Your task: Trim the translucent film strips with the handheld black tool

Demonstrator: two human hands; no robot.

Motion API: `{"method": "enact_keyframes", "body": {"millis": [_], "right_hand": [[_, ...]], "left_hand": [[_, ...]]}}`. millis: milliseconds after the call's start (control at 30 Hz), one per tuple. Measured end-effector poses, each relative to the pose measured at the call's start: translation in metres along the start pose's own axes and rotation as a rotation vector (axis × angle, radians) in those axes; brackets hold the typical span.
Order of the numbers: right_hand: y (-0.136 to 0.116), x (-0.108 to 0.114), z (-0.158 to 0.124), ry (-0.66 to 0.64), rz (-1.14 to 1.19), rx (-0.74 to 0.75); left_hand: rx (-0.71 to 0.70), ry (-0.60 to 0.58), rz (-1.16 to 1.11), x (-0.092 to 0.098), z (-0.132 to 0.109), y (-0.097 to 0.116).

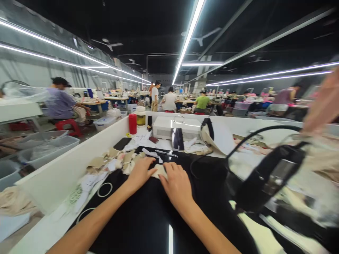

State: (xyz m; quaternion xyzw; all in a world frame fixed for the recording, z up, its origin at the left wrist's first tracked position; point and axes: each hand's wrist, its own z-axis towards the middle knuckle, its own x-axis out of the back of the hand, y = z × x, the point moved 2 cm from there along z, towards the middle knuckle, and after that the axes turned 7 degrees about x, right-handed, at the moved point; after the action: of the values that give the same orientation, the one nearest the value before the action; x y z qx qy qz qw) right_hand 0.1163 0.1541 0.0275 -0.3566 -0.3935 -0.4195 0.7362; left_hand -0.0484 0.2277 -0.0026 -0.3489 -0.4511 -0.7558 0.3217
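Note:
Both my hands rest on a black work surface (148, 218), meeting over a small beige fabric piece (160, 170). My left hand (140, 173) lies on the piece's left side, its fingers bent over the edge. My right hand (177, 182) presses on the right side with its fingers curled down onto the fabric. A heap of similar beige and white fabric pieces (113, 159) lies just left of my left hand. Thin metal tweezers or a pen (166, 153) lie beyond my hands.
A black iron-like tool (267, 176) with a cable hangs blurred at right. A white box machine (177, 127), a red cylinder (132, 124), a jar (140, 115) and a dark phone (122, 143) stand at the back. White walls (63, 169) bound the bench. Other workers sit beyond.

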Motion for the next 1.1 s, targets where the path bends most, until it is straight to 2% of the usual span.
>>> {"method": "enact_keyframes", "body": {"millis": [100,167,233,300,333,400,467,533,633,800,900,1100], "right_hand": [[-0.019,0.026,-0.026,-0.032,0.093,0.125],[-0.024,0.037,-0.052,-0.089,0.167,0.200],[-0.020,0.046,-0.086,-0.168,0.238,0.256],[-0.004,0.057,-0.121,-0.226,0.287,0.254],[0.009,0.063,-0.138,-0.242,0.321,0.225],[0.043,0.076,-0.167,-0.255,0.426,-0.043],[0.078,0.088,-0.190,-0.235,0.421,-0.264],[0.107,0.096,-0.205,-0.198,0.382,-0.365],[0.131,0.096,-0.216,-0.158,0.345,-0.426],[0.135,0.082,-0.217,-0.119,0.311,-0.363],[0.134,0.079,-0.216,-0.095,0.341,-0.332],[0.135,0.086,-0.212,-0.061,0.452,-0.359]], "left_hand": [[-0.061,0.069,-0.037,0.011,-0.004,0.002],[-0.104,0.084,-0.063,0.016,-0.010,0.005],[-0.142,0.076,-0.078,0.018,-0.020,0.012],[-0.201,0.064,-0.061,0.017,-0.034,0.024],[-0.237,0.056,-0.049,0.016,-0.042,0.031],[-0.320,0.021,-0.035,0.010,-0.058,0.050],[-0.398,-0.024,-0.041,0.002,-0.074,0.071],[-0.468,-0.067,-0.059,-0.006,-0.090,0.096],[-0.553,-0.131,-0.074,-0.020,-0.110,0.133],[-0.683,-0.180,-0.087,-0.046,-0.129,0.178],[-0.651,-0.207,-0.060,-0.059,-0.130,0.190],[-0.504,-0.474,0.152,-0.069,-0.124,0.208]]}}
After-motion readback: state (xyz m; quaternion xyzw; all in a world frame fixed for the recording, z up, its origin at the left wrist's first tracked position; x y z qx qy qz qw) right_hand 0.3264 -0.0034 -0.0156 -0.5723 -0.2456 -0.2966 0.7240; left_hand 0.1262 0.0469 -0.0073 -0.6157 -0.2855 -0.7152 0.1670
